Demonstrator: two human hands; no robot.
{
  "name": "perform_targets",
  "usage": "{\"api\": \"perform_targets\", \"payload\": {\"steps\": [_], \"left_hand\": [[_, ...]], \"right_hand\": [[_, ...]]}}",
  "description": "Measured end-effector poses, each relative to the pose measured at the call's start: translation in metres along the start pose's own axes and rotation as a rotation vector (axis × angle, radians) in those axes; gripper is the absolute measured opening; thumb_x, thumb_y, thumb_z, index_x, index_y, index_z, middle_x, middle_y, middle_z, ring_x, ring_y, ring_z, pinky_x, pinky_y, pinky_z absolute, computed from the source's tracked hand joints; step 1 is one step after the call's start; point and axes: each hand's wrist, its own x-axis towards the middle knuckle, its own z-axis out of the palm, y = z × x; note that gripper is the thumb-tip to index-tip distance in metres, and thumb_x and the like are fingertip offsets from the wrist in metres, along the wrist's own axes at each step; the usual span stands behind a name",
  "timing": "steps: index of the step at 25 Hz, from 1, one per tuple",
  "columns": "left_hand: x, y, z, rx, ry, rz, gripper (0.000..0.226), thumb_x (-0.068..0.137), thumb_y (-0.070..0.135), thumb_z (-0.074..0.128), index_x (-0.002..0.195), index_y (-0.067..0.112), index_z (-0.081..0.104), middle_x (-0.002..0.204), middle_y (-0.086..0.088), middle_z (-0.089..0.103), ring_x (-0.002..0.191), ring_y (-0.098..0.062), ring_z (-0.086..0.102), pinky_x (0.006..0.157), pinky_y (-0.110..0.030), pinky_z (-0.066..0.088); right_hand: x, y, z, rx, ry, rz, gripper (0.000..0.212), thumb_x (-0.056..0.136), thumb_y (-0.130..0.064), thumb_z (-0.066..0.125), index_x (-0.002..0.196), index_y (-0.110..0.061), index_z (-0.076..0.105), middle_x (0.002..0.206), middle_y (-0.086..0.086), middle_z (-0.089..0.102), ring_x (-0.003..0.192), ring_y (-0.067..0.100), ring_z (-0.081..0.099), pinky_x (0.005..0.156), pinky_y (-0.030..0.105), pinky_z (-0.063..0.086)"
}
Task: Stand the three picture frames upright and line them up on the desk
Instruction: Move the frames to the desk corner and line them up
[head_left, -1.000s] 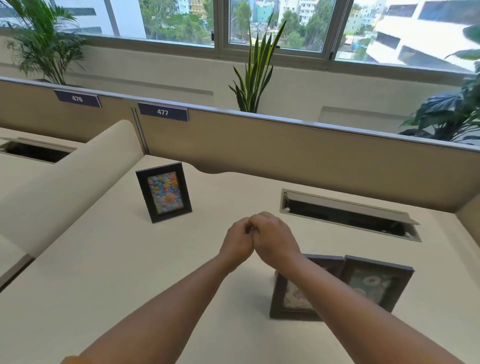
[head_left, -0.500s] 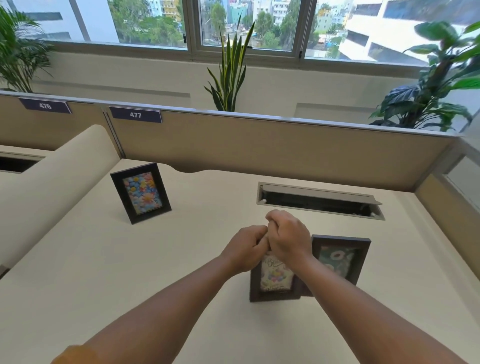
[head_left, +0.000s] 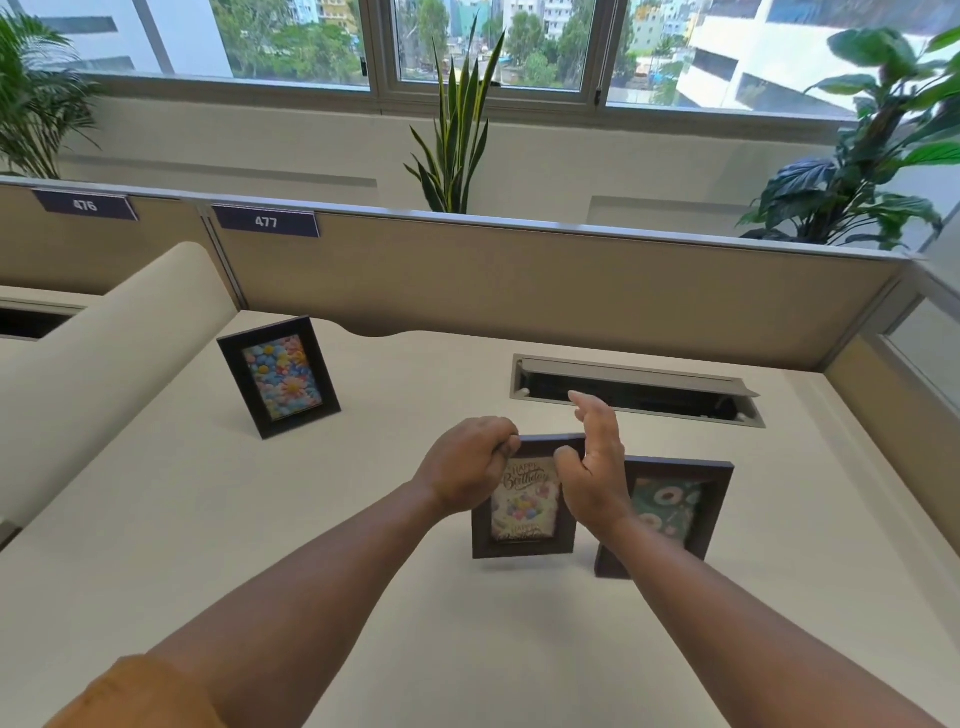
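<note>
Three dark picture frames stand upright on the cream desk (head_left: 218, 545). The flower frame (head_left: 280, 375) stands alone at the left, angled. In the middle is the birthday frame (head_left: 524, 506), with my left hand (head_left: 470, 470) curled on its top left corner. My right hand (head_left: 592, 457) is in front of its right side with fingers apart, thumb near the top edge. Just to the right, the doughnut frame (head_left: 670, 506) stands close beside it, partly hidden by my right forearm.
A grey cable hatch (head_left: 636, 389) with its lid raised lies in the desk behind the frames. A beige partition (head_left: 519, 291) closes the back, with another partition at the right. A rounded divider (head_left: 98, 374) borders the left. Plants stand behind the partition.
My two hands, clasped together above the middle frame before, have separated: the left now rests on the birthday frame's corner, the right has opened. My view came closer to the frames.
</note>
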Motion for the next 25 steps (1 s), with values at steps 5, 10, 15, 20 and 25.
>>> {"api": "perform_targets", "payload": {"steps": [5,10,15,20,25], "left_hand": [[0.010,-0.009,-0.025,-0.031,0.067,-0.024,0.028,0.104,0.026,0.045,0.086,0.011,0.059,0.088,-0.005,0.068,0.078,-0.021,0.058,0.067,-0.039,0.051],[0.012,-0.020,-0.043,-0.053,0.120,-0.057,0.028,0.104,0.023,0.047,0.083,0.010,0.059,0.083,-0.004,0.067,0.076,-0.022,0.058,0.066,-0.041,0.051],[0.013,-0.027,-0.054,-0.071,0.088,-0.070,0.026,0.103,0.030,0.044,0.080,0.020,0.053,0.083,0.000,0.065,0.076,-0.017,0.058,0.063,-0.033,0.051],[0.013,-0.045,-0.068,-0.061,0.035,-0.128,0.027,0.104,0.030,0.045,0.081,0.021,0.057,0.083,0.002,0.065,0.078,-0.015,0.059,0.066,-0.036,0.052],[0.012,-0.059,-0.078,0.039,-0.007,-0.110,0.029,0.104,0.034,0.046,0.093,0.018,0.067,0.091,0.003,0.069,0.084,-0.016,0.061,0.070,-0.041,0.056]], "right_hand": [[0.000,-0.003,0.012,0.271,-0.182,0.119,0.073,0.086,-0.012,0.055,0.150,-0.037,0.028,0.140,0.008,0.044,0.123,0.022,0.056,0.093,0.047,0.060],[0.008,0.005,0.026,0.525,-0.275,0.512,0.046,0.096,-0.008,0.053,0.136,-0.029,0.042,0.117,0.009,0.067,0.102,0.027,0.073,0.069,0.032,0.064],[0.015,0.015,0.040,0.553,-0.442,0.700,0.031,0.089,0.000,0.058,0.115,-0.015,0.066,0.106,0.007,0.080,0.095,0.024,0.077,0.066,0.030,0.063],[0.029,0.012,0.059,0.612,-0.412,0.737,0.035,0.087,0.009,0.061,0.116,-0.009,0.067,0.101,0.007,0.081,0.090,0.025,0.078,0.064,0.035,0.063],[0.034,0.011,0.082,0.642,-0.368,0.759,0.029,0.091,0.006,0.059,0.115,-0.010,0.067,0.097,0.005,0.082,0.085,0.024,0.079,0.058,0.033,0.062]]}}
